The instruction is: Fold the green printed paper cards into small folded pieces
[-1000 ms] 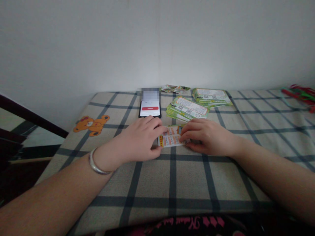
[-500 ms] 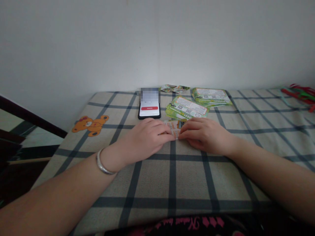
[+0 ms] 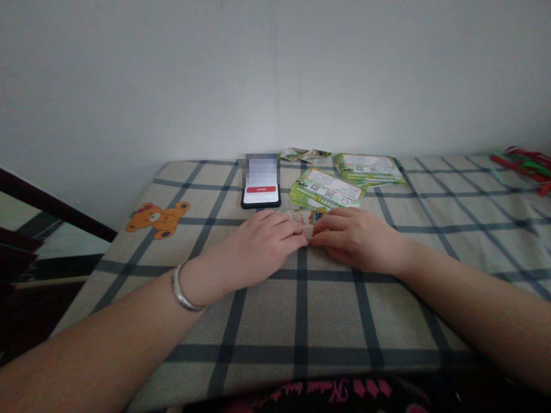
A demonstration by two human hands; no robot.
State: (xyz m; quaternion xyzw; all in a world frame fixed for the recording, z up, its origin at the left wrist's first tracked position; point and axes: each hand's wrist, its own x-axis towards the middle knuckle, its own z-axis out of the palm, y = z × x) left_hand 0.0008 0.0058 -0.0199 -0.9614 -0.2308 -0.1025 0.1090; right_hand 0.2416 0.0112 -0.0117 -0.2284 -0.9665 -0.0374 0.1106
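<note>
Between my two hands a small printed paper card (image 3: 303,218), orange and white, lies low over the checked tablecloth. My left hand (image 3: 264,241) has its fingers closed on the card's left side; a silver bangle circles that wrist. On the card's right part, my right hand (image 3: 359,238) pinches near the lower edge, its fingertips almost meeting those of the left. Both hands cover much of the card. Just beyond them rests a fanned stack of green and white printed cards (image 3: 329,189).
A phone (image 3: 261,198) with a lit screen lies behind my left hand. Near the wall are folded card pieces (image 3: 306,155) and a second card stack (image 3: 370,167). Red and green items (image 3: 523,166) lie at the far right. A teddy bear picture (image 3: 158,219) marks the tablecloth's left.
My left hand has shifted very slightly, its wrist a little right and lower. The right hand's fingertips have moved slightly along the card's lower edge. Everything else stays in place.
</note>
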